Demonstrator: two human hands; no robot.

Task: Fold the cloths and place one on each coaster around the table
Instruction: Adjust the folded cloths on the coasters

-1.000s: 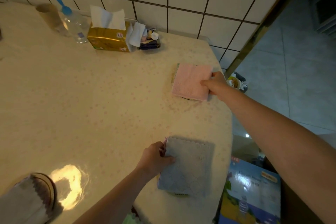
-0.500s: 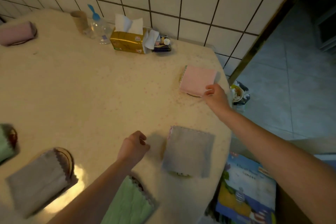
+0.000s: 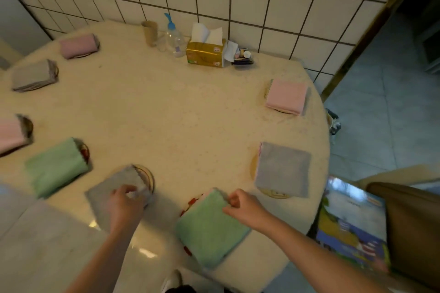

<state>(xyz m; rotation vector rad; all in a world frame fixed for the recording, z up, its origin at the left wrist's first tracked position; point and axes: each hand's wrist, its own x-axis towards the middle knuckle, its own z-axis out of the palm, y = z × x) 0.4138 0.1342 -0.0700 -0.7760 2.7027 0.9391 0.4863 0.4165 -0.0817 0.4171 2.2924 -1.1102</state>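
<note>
Several folded cloths lie on coasters around the round beige table (image 3: 171, 121). My left hand (image 3: 125, 204) grips a grey cloth (image 3: 112, 192) lying half over a round coaster (image 3: 148, 176) at the near edge. My right hand (image 3: 242, 204) pinches the far corner of a green cloth (image 3: 209, 228) that covers a coaster with red marks. To the right lie a grey cloth (image 3: 283, 169) and a pink cloth (image 3: 287, 96), each on a coaster. On the left are a green cloth (image 3: 56, 166), two pink ones and a grey one (image 3: 33, 75).
Against the tiled wall stand a gold tissue box (image 3: 206, 51), a clear bottle with a blue cap (image 3: 175, 37), a cardboard tube (image 3: 149, 32) and a small tray of bits (image 3: 242, 58). A colourful box (image 3: 352, 226) and brown seat (image 3: 409, 228) sit off the table's right edge.
The view swung left and pulled back. My left hand left the right-hand grey cloth and took the near grey one. My right hand came off the pink cloth to the near green one.
</note>
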